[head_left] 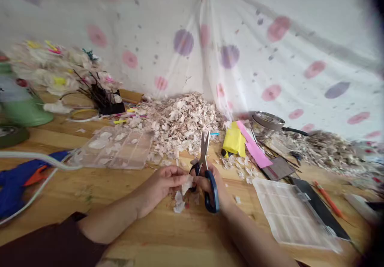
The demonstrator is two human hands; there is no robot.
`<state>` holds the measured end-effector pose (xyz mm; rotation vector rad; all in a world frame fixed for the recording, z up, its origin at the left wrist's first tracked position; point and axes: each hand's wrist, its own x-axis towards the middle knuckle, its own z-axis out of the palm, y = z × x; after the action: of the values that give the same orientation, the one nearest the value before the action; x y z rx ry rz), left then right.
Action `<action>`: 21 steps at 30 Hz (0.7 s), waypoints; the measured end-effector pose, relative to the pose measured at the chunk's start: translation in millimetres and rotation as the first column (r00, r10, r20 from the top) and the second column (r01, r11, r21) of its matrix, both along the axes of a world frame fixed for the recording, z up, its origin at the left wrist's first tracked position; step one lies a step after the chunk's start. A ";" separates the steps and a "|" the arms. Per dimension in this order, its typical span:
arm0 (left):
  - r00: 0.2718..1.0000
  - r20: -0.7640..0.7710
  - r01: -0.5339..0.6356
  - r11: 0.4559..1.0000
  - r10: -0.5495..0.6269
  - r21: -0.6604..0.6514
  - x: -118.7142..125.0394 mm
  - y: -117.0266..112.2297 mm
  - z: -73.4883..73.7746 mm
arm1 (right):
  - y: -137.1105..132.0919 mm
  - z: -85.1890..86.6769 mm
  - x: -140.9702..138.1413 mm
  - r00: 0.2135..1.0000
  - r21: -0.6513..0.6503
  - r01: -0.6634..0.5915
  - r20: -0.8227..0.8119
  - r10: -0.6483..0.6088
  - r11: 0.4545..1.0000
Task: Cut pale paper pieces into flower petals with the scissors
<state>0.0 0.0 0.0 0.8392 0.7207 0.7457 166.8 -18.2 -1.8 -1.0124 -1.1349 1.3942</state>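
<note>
My left hand (164,186) pinches a thin, whitish petal-like piece (187,184) between thumb and fingertips. My right hand (218,183) is closed around dark blue-handled scissors (211,195), whose blades point up and away and stand a little apart. The right fingertips meet the same pale piece, so both hands are close together above the wooden table. Just below them lies another crumpled pale scrap (179,203). Behind the hands rises a large heap of dry, pale flakes (186,119).
A clear lidded tray (117,147) with pale pieces lies left, near a blue glue gun (18,183) and white cord. White artificial flowers (60,69) stand behind. On the right are yellow paper (234,139), pink strips (255,151), a divided plastic box (294,211) and an orange pen-like tool (328,200).
</note>
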 end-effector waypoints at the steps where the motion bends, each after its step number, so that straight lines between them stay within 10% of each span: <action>1: 1.000 0.001 -0.005 1.000 0.005 -0.005 0.3 -0.7 -0.7 | -1.5 -0.4 -0.7 1.000 -0.004 0.011 0.004 -0.011 1.000; 11: 0.945 0.198 -0.255 0.965 0.261 -0.057 -4.5 7.5 9.2 | -13.8 6.3 3.1 0.845 0.294 -0.048 0.522 -0.119 0.955; 21: 0.849 0.281 -0.461 0.887 0.449 -0.022 -13.9 15.8 17.3 | -19.6 23.2 -7.7 0.650 0.226 -0.193 0.758 -0.048 0.955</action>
<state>-13.9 15.8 17.3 0.5866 0.6543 1.2879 159.1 -37.8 21.4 -1.3942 -1.9571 0.7890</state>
